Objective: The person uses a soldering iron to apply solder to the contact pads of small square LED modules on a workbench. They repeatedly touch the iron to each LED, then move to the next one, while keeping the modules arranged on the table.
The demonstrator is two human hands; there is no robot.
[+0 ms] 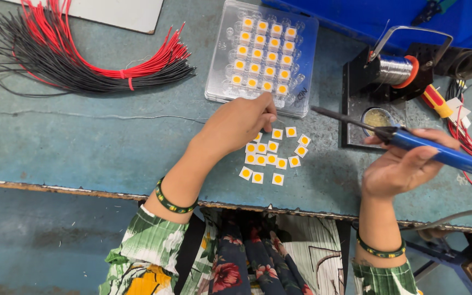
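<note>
Our left hand [240, 121] pinches at the loose yellow chips [273, 159]; right hand [402, 164] grips the soldering iron [411, 140]. We should pin one chip flat, tip kept clear of fingers.

On the worn teal table [83, 142], the left hand [239, 123] touches loose square white-and-yellow chips [272, 158] below a clear plastic tray [304, 60], while the right hand [405, 164] grips a blue-handled soldering iron [411, 139].
</note>
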